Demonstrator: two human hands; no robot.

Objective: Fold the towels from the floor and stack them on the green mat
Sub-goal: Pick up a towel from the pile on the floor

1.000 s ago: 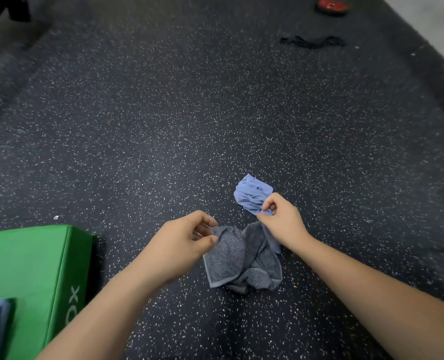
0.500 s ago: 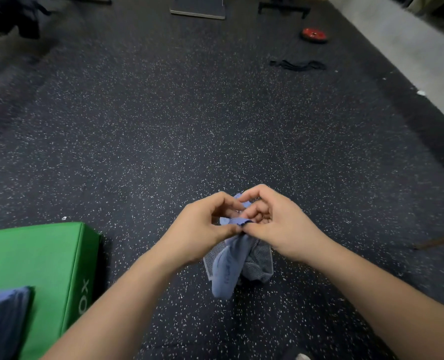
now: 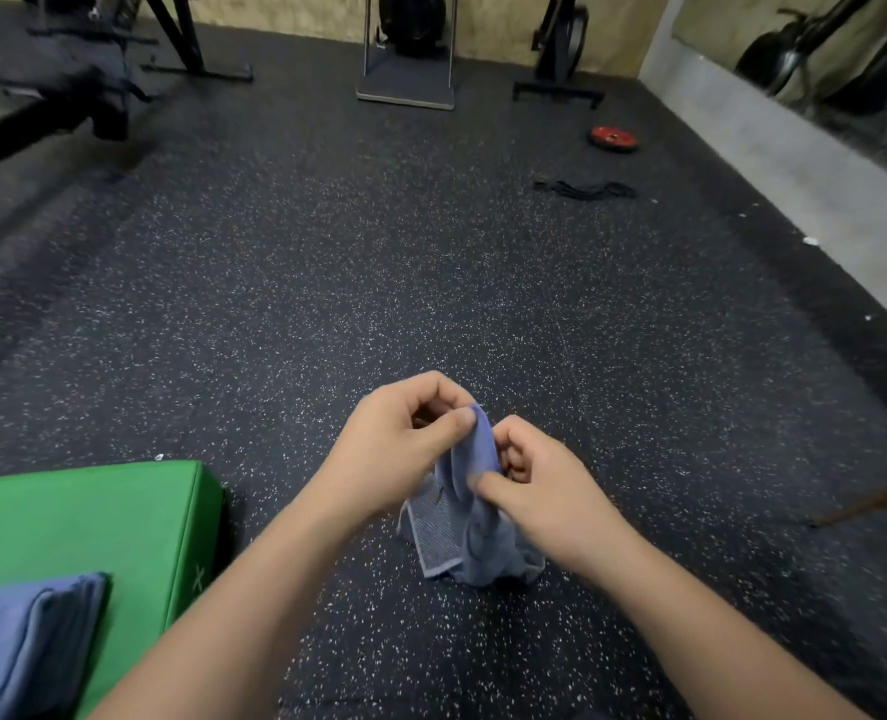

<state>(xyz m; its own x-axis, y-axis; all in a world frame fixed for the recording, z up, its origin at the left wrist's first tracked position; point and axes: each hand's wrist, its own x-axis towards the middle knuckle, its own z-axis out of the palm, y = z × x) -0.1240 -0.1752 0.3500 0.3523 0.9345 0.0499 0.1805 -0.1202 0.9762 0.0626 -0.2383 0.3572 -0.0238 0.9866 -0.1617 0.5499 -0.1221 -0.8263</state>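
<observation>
**Both hands pinching blue towel over floor, right of mat**

Left hand (image 3: 394, 449): thumb pressed against curled forefinger, pinching the top edge of the blue towel (image 3: 478, 449). Other fingers are curled in toward the palm.

Right hand (image 3: 540, 485): thumb tip and curled fingers pinch the same towel a little lower, on its right side. The two hands are nearly touching, with the cloth between them.

The blue towel hangs crumpled from the two pinches. A grey striped towel (image 3: 439, 532) is bunched under and behind it, its lower edge at the speckled black floor (image 3: 327, 278). Cannot tell whether the grey one is held or just lying there.

The green mat (image 3: 93, 517) is at lower left, thick and block-like, apart from the hands. On it, at the frame's corner, is a folded stack (image 3: 26, 641) of blue cloth with rounded fold edges facing right. Layer count is unclear and the stack is partly cut off.

Far floor: a red weight plate (image 3: 614, 138) and a black strap (image 3: 584, 189) near it. Dark gym machines stand along the back wall, blurred.
</observation>
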